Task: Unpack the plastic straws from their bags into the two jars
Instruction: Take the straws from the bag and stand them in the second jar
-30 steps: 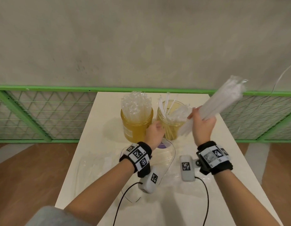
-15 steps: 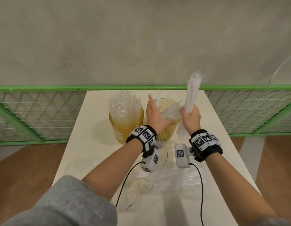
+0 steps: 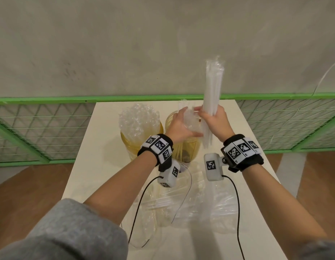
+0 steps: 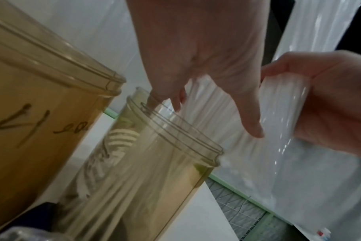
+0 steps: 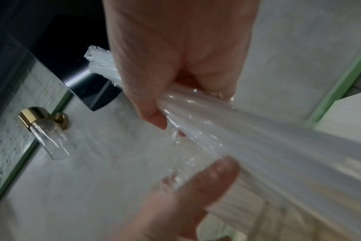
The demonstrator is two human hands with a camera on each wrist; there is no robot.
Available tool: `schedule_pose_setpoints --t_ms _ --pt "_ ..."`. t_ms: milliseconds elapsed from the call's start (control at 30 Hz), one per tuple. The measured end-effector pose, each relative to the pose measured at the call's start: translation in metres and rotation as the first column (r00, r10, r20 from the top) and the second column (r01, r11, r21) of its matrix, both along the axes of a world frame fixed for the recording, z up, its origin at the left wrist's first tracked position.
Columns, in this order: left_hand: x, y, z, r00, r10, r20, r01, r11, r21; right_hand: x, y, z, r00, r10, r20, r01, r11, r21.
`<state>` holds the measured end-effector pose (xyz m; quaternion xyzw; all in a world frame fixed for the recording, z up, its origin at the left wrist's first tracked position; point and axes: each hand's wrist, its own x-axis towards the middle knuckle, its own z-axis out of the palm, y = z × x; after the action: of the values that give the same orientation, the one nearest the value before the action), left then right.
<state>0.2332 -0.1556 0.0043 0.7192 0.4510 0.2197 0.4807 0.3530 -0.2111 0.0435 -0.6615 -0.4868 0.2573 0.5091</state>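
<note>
Two amber jars stand at the table's far end. The left jar (image 3: 139, 141) (image 4: 37, 101) is packed with clear straws (image 3: 137, 119). The right jar (image 3: 189, 149) (image 4: 165, 151) holds a few white straws and is partly hidden by my hands. Above it, my right hand (image 3: 209, 120) (image 5: 175, 104) grips a bagged bundle of white straws (image 3: 212, 85) (image 5: 258, 143), held upright. My left hand (image 3: 184, 121) (image 4: 216, 114) is spread, its fingers and palm against the crinkled loose end of the bag (image 3: 191, 122).
Empty clear bags (image 3: 215, 207) and some loose straws (image 3: 159, 202) lie on the near half of the white table (image 3: 91, 166). Two black cables trail from the wrist cameras. A green mesh fence (image 3: 41, 128) runs behind and beside the table.
My right hand swung the bundle from leaning right to upright and carried it left over the right jar. My left hand rose from the jar's front to the bag's loose end.
</note>
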Motion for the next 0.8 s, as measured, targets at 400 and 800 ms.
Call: schedule_pose_setpoints --t_ms 400,800 --pt "-0.01 0.001 -0.004 0.981 -0.051 0.187 0.078 0.987 -0.138 -0.015 0.024 -0.023 0.918 -0.228 -0.324 0.273 0.957 0.101" --pt "-0.011 -0.007 -0.004 0.952 0.089 0.292 -0.089 0.996 -0.015 -0.011 0.004 -0.026 0.99 -0.102 0.093 0.114 0.984 -0.135"
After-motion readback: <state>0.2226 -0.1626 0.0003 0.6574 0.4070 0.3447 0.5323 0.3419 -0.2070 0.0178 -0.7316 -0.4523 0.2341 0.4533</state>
